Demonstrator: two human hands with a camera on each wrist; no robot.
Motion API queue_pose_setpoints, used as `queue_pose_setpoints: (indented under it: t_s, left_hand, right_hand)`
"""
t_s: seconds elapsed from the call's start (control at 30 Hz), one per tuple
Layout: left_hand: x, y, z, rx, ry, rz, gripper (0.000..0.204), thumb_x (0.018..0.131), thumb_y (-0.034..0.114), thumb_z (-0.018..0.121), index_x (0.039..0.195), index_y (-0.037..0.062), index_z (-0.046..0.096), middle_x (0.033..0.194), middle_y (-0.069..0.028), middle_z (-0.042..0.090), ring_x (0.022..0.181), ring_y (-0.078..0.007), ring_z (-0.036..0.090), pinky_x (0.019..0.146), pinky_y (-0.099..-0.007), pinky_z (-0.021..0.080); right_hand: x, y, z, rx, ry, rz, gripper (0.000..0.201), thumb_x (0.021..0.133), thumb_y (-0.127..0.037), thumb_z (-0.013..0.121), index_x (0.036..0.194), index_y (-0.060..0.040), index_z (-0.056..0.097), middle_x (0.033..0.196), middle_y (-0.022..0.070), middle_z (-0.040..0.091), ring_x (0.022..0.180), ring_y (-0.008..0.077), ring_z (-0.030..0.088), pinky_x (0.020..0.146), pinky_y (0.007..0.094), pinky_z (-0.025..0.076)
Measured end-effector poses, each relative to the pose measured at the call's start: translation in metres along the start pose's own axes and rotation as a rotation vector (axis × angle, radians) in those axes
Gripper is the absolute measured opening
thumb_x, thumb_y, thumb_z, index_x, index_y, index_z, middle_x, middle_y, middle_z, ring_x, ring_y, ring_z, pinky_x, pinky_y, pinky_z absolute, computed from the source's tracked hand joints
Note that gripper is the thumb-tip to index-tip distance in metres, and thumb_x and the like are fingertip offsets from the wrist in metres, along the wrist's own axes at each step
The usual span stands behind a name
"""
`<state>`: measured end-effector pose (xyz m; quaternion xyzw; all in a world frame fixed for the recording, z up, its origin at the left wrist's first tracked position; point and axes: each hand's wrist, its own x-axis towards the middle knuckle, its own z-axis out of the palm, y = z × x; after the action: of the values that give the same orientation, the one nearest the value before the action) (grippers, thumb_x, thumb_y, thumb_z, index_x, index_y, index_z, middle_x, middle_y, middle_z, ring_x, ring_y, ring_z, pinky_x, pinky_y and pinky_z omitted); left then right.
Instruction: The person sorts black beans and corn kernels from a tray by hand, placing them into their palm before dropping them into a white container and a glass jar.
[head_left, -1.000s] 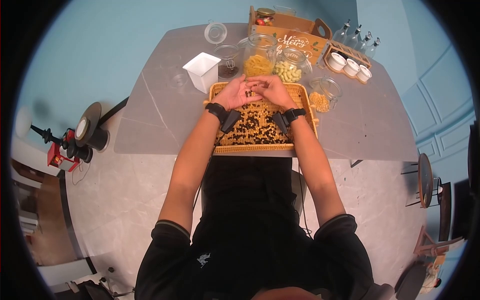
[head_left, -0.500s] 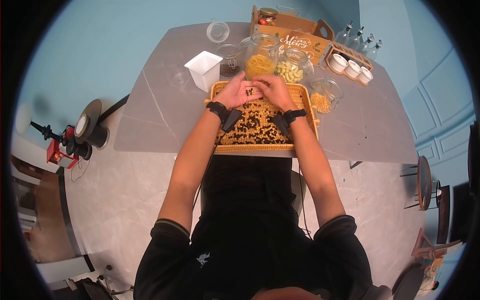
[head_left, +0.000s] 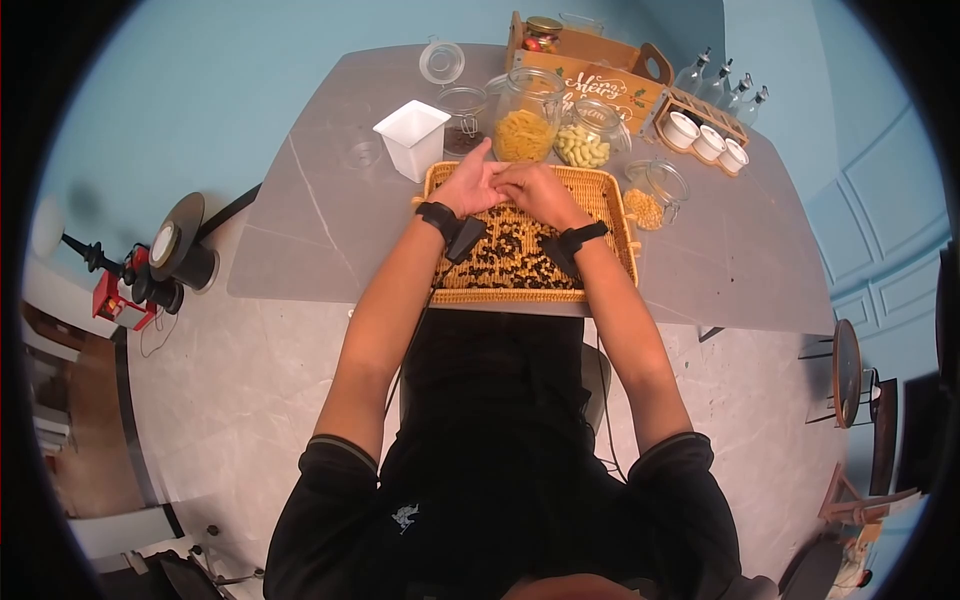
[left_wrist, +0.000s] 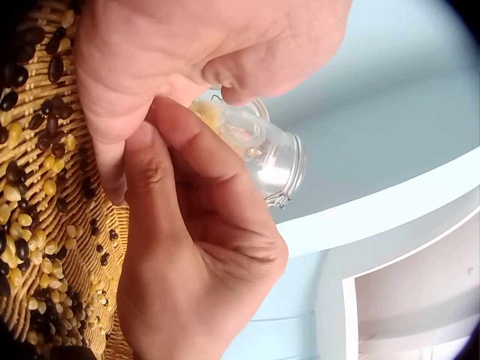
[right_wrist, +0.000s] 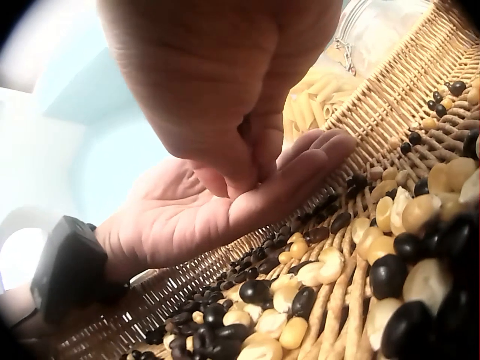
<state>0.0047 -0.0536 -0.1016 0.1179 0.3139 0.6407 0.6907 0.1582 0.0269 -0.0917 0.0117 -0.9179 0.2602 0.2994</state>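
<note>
Over the far part of the wicker basket (head_left: 510, 297), the left hand (head_left: 466, 188) lies palm up with its fingers extended. The right hand (head_left: 545, 192) reaches in from the right with curled fingers. In the right wrist view, the right hand's fingertips come together on the left hand (right_wrist: 176, 221); whatever lies between them is hidden. The left wrist view shows the right hand (left_wrist: 195, 255) with thumb and forefinger close together, against the left hand (left_wrist: 180, 45). Mixed black beans (right_wrist: 388, 276) and yellow kernels (right_wrist: 294, 332) are scattered over the basket floor.
A white square container (head_left: 413, 135) stands at the basket's far left. Behind are jars of pasta (head_left: 523, 135) and pale green pieces (head_left: 583, 147); a jar of yellow kernels (head_left: 643, 208) sits at the right. Farther back stand a wooden crate (head_left: 600, 88), white cups (head_left: 710, 143) and glass bottles.
The right hand has moved inward over the left palm and its fingers have curled further. The small dark and yellow pieces seen on the left palm are now covered from the head view.
</note>
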Motion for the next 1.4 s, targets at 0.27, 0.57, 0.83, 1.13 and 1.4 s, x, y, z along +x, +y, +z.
queue_pose_setpoints:
  t_s: [0.27, 0.57, 0.83, 1.13, 1.4]
  left_hand:
    - [-0.002, -0.004, 0.003, 0.001, -0.017, 0.073, 0.081, 0.108, 0.054, 0.032, 0.142, -0.0193, 0.038, 0.138, -0.0278, 0.052, 0.133, -0.0368, 0.052, 0.118, -0.0486, 0.04]
    - [0.001, -0.002, -0.004, 0.078, -0.082, 0.043, 0.081, 0.109, 0.052, 0.033, 0.142, -0.022, 0.035, 0.144, -0.0341, 0.047, 0.136, -0.043, 0.049, 0.117, -0.0495, 0.041]
    - [-0.001, -0.003, 0.0, 0.076, -0.046, 0.056, 0.079, 0.109, 0.051, 0.033, 0.139, -0.0217, 0.04, 0.136, -0.0304, 0.055, 0.125, -0.0386, 0.059, 0.116, -0.0471, 0.042]
    - [-0.01, -0.001, 0.007, 0.022, -0.024, 0.032, 0.079, 0.107, 0.051, 0.039, 0.139, -0.0212, 0.042, 0.128, -0.0262, 0.061, 0.117, -0.0321, 0.063, 0.112, -0.046, 0.046]
    - [0.003, 0.0, -0.006, 0.014, -0.031, 0.035, 0.078, 0.107, 0.051, 0.041, 0.138, -0.0209, 0.042, 0.134, -0.0292, 0.056, 0.123, -0.035, 0.06, 0.112, -0.0467, 0.046]
  right_hand:
    - [0.004, 0.011, 0.001, 0.666, 0.232, 0.537, 0.017, 0.095, -0.003, 0.066, 0.11, 0.0034, 0.072, 0.095, 0.0093, 0.074, 0.082, 0.0183, 0.069, 0.076, 0.0313, 0.057]
    - [0.005, 0.037, -0.018, 1.519, 0.46, 0.797, 0.03, 0.103, 0.0, 0.052, 0.13, 0.0118, 0.053, 0.092, 0.0097, 0.065, 0.087, 0.0167, 0.067, 0.081, 0.0234, 0.061]
    - [0.0, 0.018, -0.012, 0.702, 0.198, 0.724, 0.022, 0.096, -0.015, 0.069, 0.106, 0.0039, 0.074, 0.082, 0.006, 0.072, 0.067, 0.0139, 0.066, 0.06, 0.0245, 0.053]
    - [-0.004, 0.01, -0.003, -0.061, -0.056, 0.41, 0.02, 0.088, -0.02, 0.074, 0.104, -0.0092, 0.08, 0.085, 0.0147, 0.075, 0.075, 0.0265, 0.072, 0.068, 0.0374, 0.054]
    - [-0.006, 0.02, 0.001, -0.077, -0.12, 0.307, 0.019, 0.092, -0.021, 0.065, 0.094, -0.003, 0.071, 0.081, 0.0125, 0.073, 0.069, 0.0285, 0.068, 0.066, 0.0374, 0.053]
